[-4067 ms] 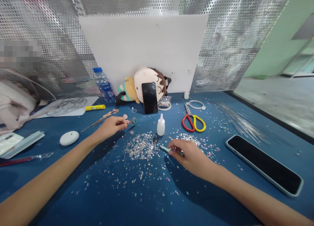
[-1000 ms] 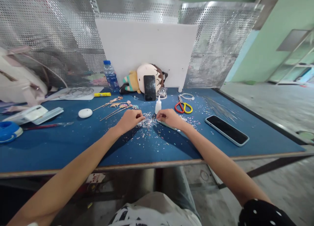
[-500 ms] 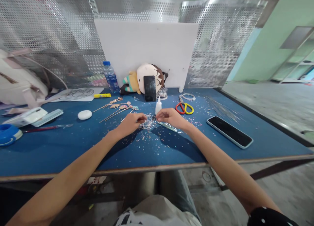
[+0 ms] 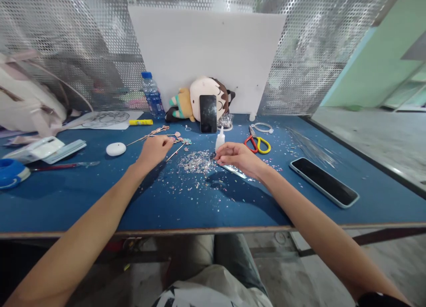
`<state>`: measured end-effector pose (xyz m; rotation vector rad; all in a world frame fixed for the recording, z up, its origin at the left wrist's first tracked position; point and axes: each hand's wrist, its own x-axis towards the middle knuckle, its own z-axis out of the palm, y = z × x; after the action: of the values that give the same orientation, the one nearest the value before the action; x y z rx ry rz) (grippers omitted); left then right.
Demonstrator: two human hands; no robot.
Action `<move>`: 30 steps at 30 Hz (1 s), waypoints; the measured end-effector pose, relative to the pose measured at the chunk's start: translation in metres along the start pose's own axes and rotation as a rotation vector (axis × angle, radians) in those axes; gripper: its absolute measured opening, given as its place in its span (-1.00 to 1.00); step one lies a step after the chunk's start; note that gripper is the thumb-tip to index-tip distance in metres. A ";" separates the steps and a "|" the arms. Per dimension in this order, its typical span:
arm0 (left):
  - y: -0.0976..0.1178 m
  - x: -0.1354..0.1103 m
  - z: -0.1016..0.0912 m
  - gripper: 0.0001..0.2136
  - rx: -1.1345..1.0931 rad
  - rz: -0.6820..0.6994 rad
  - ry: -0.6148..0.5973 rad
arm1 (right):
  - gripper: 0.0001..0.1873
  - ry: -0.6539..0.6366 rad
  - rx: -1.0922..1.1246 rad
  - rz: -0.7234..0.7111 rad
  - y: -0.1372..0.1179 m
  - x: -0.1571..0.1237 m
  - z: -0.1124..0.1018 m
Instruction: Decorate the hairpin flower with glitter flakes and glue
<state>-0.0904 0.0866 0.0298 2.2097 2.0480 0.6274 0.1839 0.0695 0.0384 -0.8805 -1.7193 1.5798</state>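
Note:
My left hand (image 4: 153, 150) reaches over the blue table (image 4: 100, 196) with its fingers curled at the decorated sticks (image 4: 156, 135); what it grips is too small to name. My right hand (image 4: 237, 157) is pinched shut beside a heap of glitter flakes (image 4: 196, 161), just in front of a small white glue bottle (image 4: 219, 139). A thin pale tool (image 4: 237, 171) lies under the right hand on the table. Whether the right fingers hold a flake I cannot make out.
Red-and-yellow scissors (image 4: 257, 143), a phone (image 4: 323, 181) lying flat at the right, a plush doll (image 4: 196, 104) with a phone (image 4: 208, 113) leaning on it, a water bottle (image 4: 151, 94), a white oval object (image 4: 116, 148), a blue tape holder (image 4: 9, 174), thin wires (image 4: 308, 148).
My left hand has moved away from the glitter heap, leftward and back to the sticks. My right hand has stayed by the glue bottle. The camera has tilted slightly.

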 end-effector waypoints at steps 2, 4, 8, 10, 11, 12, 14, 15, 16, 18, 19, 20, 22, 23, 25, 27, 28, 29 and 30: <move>-0.003 0.002 0.000 -0.75 0.021 -0.031 -0.019 | -0.78 -0.013 0.013 0.002 0.001 0.001 0.000; -0.004 0.004 0.002 -0.76 0.038 -0.047 -0.047 | -0.78 -0.021 0.020 -0.002 0.002 0.002 0.001; -0.003 0.009 0.011 -0.76 0.067 -0.044 -0.096 | -0.75 -0.030 0.013 -0.017 0.004 0.003 0.005; -0.001 0.011 0.016 -0.76 0.080 -0.043 -0.116 | -0.73 -0.028 -0.001 -0.023 0.005 0.003 0.006; 0.000 0.012 0.018 -0.75 0.086 -0.042 -0.125 | -0.72 -0.025 -0.012 -0.028 0.006 0.003 0.006; 0.001 0.013 0.020 -0.75 0.091 -0.043 -0.133 | -0.71 -0.021 -0.024 -0.034 0.006 0.002 0.007; 0.003 0.015 0.022 -0.75 0.098 -0.043 -0.147 | -0.73 -0.013 -0.055 -0.050 0.006 0.002 0.006; 0.004 0.016 0.023 -0.75 0.100 -0.045 -0.153 | -0.75 -0.011 -0.073 -0.058 0.006 0.002 0.006; 0.005 0.018 0.024 -0.75 0.104 -0.047 -0.158 | -0.79 -0.011 -0.092 -0.063 0.007 0.002 0.005; 0.007 0.020 0.025 -0.75 0.111 -0.052 -0.167 | -0.89 -0.017 -0.130 -0.063 0.007 0.002 0.003; 0.008 0.022 0.025 -0.75 0.116 -0.055 -0.172 | -0.93 -0.020 -0.149 -0.059 0.007 0.002 0.002; 0.009 0.023 0.026 -0.75 0.121 -0.058 -0.176 | -0.95 -0.022 -0.167 -0.055 0.008 0.002 0.001; 0.010 0.025 0.026 -0.74 0.136 -0.067 -0.183 | -0.91 -0.013 -0.197 -0.047 0.008 0.002 0.000; 0.011 0.026 0.027 -0.74 0.146 -0.073 -0.186 | -0.88 -0.002 -0.205 -0.044 0.008 0.002 0.000; 0.012 0.028 0.028 -0.74 0.169 -0.083 -0.188 | -0.83 0.021 -0.204 -0.036 0.008 0.002 0.000; 0.014 0.030 0.030 -0.73 0.193 -0.095 -0.184 | -0.82 0.037 -0.173 -0.024 0.008 0.002 0.001; 0.015 0.031 0.031 -0.73 0.204 -0.101 -0.180 | -0.83 0.040 -0.146 -0.016 0.008 0.002 0.002; 0.016 0.032 0.031 -0.72 0.214 -0.107 -0.176 | -0.85 0.042 -0.112 -0.007 0.008 0.003 0.002; 0.018 0.032 0.032 -0.72 0.222 -0.114 -0.170 | -0.88 0.041 -0.070 0.004 0.007 0.003 0.002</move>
<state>-0.0620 0.1232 0.0141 2.1479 2.2275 0.2022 0.1810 0.0710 0.0310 -0.9451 -1.7541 1.5014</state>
